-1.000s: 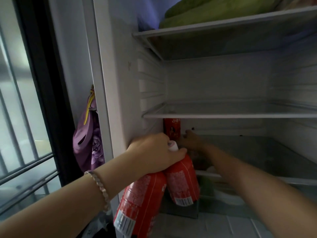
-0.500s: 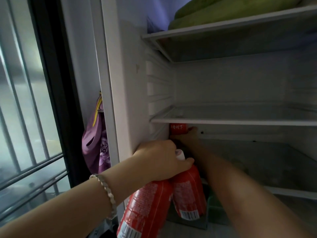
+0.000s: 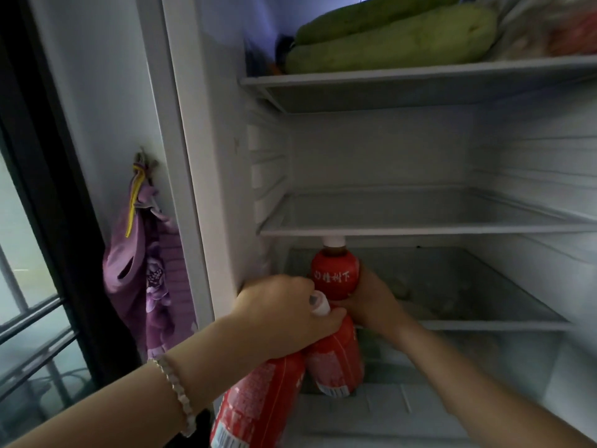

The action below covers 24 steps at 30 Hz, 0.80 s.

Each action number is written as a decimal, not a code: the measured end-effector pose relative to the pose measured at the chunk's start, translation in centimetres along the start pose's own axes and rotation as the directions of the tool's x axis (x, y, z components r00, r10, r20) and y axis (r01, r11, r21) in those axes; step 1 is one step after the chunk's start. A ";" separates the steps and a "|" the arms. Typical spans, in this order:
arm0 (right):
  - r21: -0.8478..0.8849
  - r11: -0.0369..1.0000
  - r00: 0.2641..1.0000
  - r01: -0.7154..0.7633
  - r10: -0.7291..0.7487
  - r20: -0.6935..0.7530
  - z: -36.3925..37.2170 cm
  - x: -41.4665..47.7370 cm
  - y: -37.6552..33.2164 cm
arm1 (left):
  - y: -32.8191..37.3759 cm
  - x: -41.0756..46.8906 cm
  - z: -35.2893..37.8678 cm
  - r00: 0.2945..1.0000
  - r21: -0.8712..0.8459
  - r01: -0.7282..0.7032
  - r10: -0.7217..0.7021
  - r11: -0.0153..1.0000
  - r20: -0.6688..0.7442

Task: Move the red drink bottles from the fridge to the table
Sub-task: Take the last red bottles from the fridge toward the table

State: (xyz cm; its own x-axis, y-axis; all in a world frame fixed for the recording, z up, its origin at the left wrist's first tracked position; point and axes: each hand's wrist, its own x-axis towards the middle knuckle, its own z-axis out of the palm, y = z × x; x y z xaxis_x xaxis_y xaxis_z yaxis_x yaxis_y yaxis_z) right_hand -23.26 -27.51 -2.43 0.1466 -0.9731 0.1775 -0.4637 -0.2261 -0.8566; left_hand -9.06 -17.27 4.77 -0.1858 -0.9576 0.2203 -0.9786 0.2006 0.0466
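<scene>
My left hand (image 3: pixel 284 315) grips two red drink bottles by their necks just outside the open fridge. One of them (image 3: pixel 258 402) hangs lower left, the other (image 3: pixel 337 360) beside it to the right, its white cap showing between my fingers. Further in, my right hand (image 3: pixel 371 302) holds a third red bottle (image 3: pixel 335 274) with a white cap, upright just above the lower glass shelf (image 3: pixel 484 324), its cap right under the middle shelf's front edge. The table is not in view.
The middle glass shelf (image 3: pixel 420 229) sits just above the held bottle. Green gourds (image 3: pixel 387 43) lie on the top shelf. The fridge's left wall (image 3: pixel 200 156) is beside my left hand. A purple cloth bag (image 3: pixel 142 273) hangs on the wall, left of the fridge.
My right hand closed round the third bottle at the back of the lower shelf and drew it forward, so its cap and label now show. My left hand kept its two bottles.
</scene>
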 end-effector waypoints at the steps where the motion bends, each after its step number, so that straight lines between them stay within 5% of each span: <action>1: 0.027 0.999 0.999 -0.019 0.020 -0.037 -0.4 -0.7 0.3 | 0.0 -0.1 0.0 1.000 0.018 -0.024 0.024 1.000 0.006; 9: 0.149 0.988 0.947 -0.042 0.087 -0.309 -3.6 -2.3 -1.1 | 0.0 -0.7 0.7 0.997 0.032 -0.074 0.075 0.997 -0.036; 13: -0.051 0.998 0.883 0.024 -0.045 -0.468 -4.2 -1.6 -3.6 | 0.3 -0.9 0.9 0.998 0.011 -0.056 0.056 0.998 -0.025; 19: -0.250 0.966 0.962 -0.070 -0.001 -0.273 -6.2 -3.4 -5.2 | 1.0 -0.7 1.6 0.999 -0.001 -0.024 0.024 1.000 -0.024; 24: -0.718 0.695 0.954 0.035 -0.237 -0.182 -7.1 -6.8 -7.0 | 1.7 -0.4 2.2 1.000 0.039 0.003 -0.002 0.999 -0.024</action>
State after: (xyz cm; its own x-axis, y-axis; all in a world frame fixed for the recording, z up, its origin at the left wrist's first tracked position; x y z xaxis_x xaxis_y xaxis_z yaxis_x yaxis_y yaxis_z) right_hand -27.20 -19.60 5.85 0.0903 -0.8832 0.4603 -0.9448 -0.2222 -0.2409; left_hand -10.84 -16.97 2.66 -0.1812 -0.9529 0.2433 -0.9819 0.1890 0.0089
